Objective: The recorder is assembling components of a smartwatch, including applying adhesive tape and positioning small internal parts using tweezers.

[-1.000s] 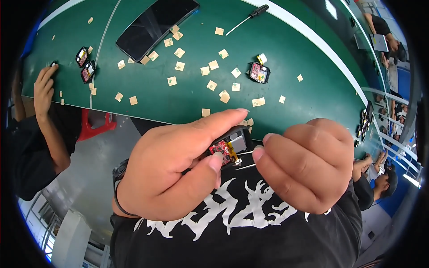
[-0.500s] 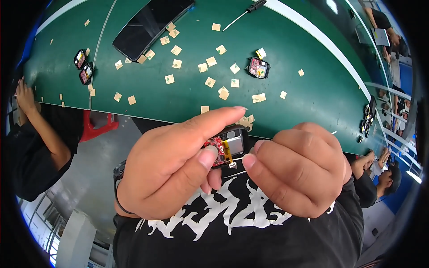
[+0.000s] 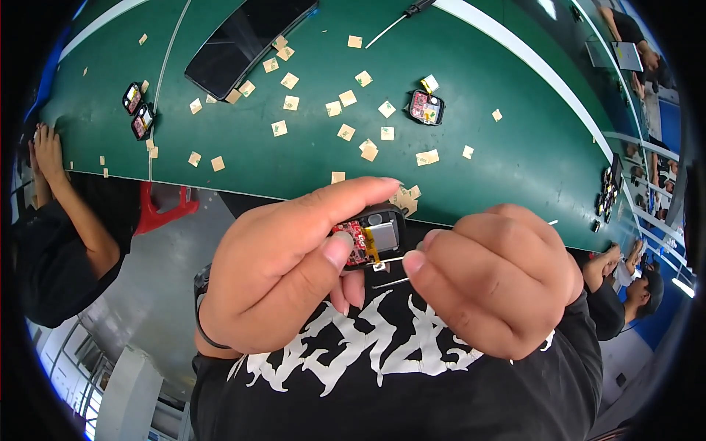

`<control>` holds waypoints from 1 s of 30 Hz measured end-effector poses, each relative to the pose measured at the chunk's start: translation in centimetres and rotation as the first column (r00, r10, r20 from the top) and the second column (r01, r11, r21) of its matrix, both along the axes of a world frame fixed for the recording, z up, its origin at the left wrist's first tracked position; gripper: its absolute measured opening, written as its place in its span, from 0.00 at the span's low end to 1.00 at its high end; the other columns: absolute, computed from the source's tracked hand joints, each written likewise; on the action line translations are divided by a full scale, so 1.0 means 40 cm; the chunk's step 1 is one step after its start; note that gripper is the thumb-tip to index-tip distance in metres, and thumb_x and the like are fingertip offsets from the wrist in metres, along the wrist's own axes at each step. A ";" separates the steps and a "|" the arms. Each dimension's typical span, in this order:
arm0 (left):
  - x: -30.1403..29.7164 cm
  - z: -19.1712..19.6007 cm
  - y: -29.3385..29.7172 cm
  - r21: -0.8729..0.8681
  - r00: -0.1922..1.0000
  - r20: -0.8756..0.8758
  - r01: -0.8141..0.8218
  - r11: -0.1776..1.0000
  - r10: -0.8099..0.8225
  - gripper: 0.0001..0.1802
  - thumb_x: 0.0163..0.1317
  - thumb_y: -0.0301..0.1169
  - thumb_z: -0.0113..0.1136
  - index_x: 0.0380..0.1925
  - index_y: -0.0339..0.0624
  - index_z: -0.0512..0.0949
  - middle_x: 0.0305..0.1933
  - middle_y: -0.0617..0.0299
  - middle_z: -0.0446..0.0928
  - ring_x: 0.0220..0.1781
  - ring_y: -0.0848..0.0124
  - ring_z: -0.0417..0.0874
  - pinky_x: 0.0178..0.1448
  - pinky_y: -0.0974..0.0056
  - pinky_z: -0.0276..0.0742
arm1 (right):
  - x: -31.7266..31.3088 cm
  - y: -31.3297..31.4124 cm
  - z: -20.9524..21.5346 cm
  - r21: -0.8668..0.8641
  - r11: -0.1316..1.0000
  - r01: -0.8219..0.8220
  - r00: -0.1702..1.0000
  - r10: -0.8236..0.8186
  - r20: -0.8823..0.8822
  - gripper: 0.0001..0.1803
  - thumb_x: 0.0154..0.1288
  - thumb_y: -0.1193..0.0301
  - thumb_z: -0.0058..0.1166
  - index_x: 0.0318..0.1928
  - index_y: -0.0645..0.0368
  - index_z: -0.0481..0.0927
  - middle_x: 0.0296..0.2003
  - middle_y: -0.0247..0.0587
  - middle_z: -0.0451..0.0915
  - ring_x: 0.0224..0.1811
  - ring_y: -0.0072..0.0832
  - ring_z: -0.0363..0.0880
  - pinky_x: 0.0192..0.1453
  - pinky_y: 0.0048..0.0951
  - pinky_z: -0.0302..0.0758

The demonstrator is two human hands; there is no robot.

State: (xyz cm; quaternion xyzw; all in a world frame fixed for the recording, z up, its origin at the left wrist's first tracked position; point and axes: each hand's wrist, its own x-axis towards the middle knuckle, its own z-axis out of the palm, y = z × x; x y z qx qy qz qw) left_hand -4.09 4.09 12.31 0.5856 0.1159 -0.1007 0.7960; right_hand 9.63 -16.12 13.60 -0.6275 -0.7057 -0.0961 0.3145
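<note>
Left hand pinches an opened smartwatch body steady, circuitry exposed, while right hand grips tweezers at its ribbon cable.

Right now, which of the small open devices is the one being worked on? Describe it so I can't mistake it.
Start at the green table, then come down to its near edge, where two hands meet above a black printed shirt. The small black device is pinched in the left hand, with the right hand holding thin tweezers to it. Unlike the open device lying on the table, it is held up.
</note>
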 end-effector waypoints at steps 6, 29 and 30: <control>-0.006 0.000 -0.002 0.089 0.999 0.039 0.006 0.996 -0.010 0.25 0.75 0.27 0.47 0.67 0.22 0.71 0.43 0.49 0.84 0.27 0.73 0.83 0.31 0.70 0.80 | 0.001 -0.001 0.009 -0.020 0.999 0.045 0.993 -0.043 0.106 0.15 0.43 0.78 0.66 0.35 0.72 0.85 0.31 0.47 0.82 0.26 0.32 0.79 0.20 0.26 0.67; -0.015 0.032 0.008 0.038 0.999 -0.022 -0.040 0.998 0.041 0.25 0.75 0.27 0.44 0.66 0.21 0.70 0.38 0.44 0.84 0.25 0.72 0.82 0.27 0.71 0.78 | -0.010 -0.011 0.014 -0.001 0.996 -0.089 0.990 0.089 -0.112 0.16 0.44 0.77 0.67 0.38 0.70 0.86 0.35 0.48 0.84 0.27 0.31 0.78 0.19 0.25 0.67; -0.014 0.031 0.001 0.042 0.996 -0.044 -0.071 0.997 0.073 0.25 0.74 0.27 0.45 0.66 0.21 0.71 0.38 0.44 0.84 0.24 0.72 0.82 0.27 0.71 0.78 | -0.003 -0.010 0.016 0.037 0.998 -0.043 0.993 0.047 -0.107 0.17 0.44 0.77 0.67 0.39 0.70 0.86 0.35 0.48 0.83 0.27 0.31 0.77 0.19 0.25 0.67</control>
